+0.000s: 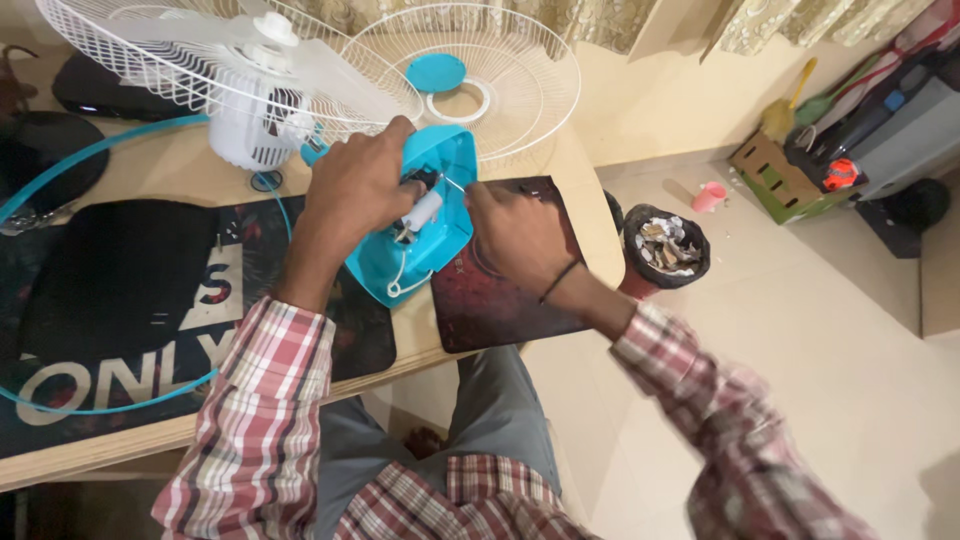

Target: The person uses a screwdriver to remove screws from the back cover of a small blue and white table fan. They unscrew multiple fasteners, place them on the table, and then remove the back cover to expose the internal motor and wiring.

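A turquoise plastic fan housing (440, 235) lies open on the wooden table (130, 440), with a white capacitor and white wires inside it. My left hand (360, 185) grips the housing's upper left edge and steadies it. My right hand (510, 225) pinches a thin screwdriver whose tip points into the housing. A white fan motor with its rear grille and translucent blades (240, 80) stands just behind my left hand.
A white front grille (500, 70) with a turquoise centre cap lies at the back right of the table. A black mat (120, 290), a dark red pad (500, 290) and a turquoise ring (60, 170) cover the table. A full bin (665, 245) stands on the floor to the right.
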